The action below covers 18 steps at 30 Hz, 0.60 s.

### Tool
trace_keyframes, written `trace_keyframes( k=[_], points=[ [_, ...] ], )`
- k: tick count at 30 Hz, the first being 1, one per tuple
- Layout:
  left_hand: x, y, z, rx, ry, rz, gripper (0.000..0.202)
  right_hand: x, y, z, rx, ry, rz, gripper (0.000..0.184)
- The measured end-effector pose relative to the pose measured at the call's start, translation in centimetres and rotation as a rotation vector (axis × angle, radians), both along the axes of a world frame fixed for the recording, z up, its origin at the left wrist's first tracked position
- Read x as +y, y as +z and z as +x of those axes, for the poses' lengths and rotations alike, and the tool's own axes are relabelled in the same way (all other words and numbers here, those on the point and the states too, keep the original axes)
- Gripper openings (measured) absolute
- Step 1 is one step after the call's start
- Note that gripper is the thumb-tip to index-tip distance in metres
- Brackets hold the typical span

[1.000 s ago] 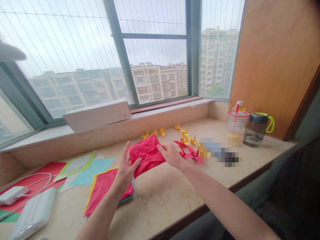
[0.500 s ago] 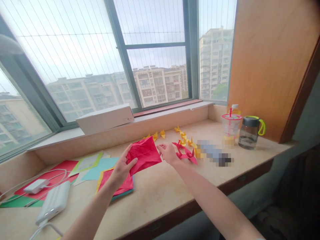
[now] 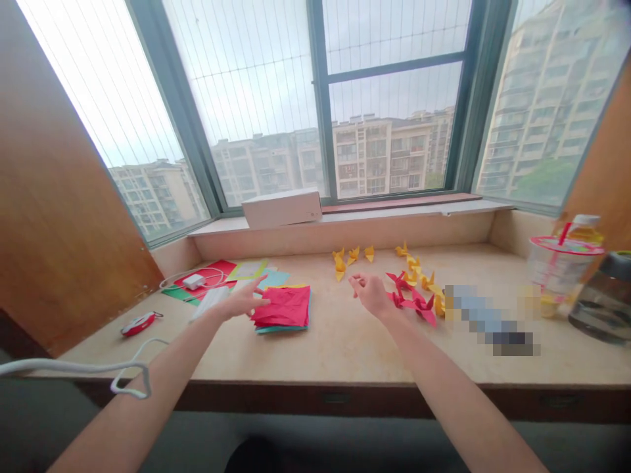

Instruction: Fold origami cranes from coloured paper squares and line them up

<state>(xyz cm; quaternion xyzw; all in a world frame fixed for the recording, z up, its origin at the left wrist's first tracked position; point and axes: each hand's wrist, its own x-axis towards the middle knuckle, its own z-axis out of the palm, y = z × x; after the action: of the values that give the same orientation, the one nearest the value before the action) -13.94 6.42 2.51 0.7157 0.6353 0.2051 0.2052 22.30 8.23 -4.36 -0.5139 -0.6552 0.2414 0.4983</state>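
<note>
Both hands off the red paper since the earlier frame, the sheet no longer lifted between them. Now a red paper stack (image 3: 282,307) lying flat on teal paper on the stone worktop (image 3: 315,355). Left hand (image 3: 240,301) open and empty, fingertips just over the stack's left edge. Right hand (image 3: 369,294) loosely curled, empty, well right of the stack, just beside red paper cranes (image 3: 413,301).

Wood-paneled walls (image 3: 64,197) flank a green-framed window (image 3: 319,98) above a marble sill (image 3: 345,355), apartment blocks (image 3: 379,154) outside.
</note>
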Motion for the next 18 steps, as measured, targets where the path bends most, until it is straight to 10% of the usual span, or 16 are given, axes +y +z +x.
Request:
trace_keyframes(
  k=[5, 8, 18],
  points=[
    [0.7, -1.4, 3.0, 0.343, -0.118, 0.430, 0.045, -0.1, 0.0, 0.3, -0.047, -0.010, 0.009, 0.036],
    [0.9, -3.1, 5.4, 0.314, -0.345, 0.283, 0.040, -0.3, 0.0, 0.2, -0.080, 0.000, 0.010, 0.036],
    [1.9, -7.7, 5.2, 0.320, -0.387, 0.076, 0.052, -0.9, 0.4, 0.2, -0.246, 0.014, 0.032, 0.028]
  ],
)
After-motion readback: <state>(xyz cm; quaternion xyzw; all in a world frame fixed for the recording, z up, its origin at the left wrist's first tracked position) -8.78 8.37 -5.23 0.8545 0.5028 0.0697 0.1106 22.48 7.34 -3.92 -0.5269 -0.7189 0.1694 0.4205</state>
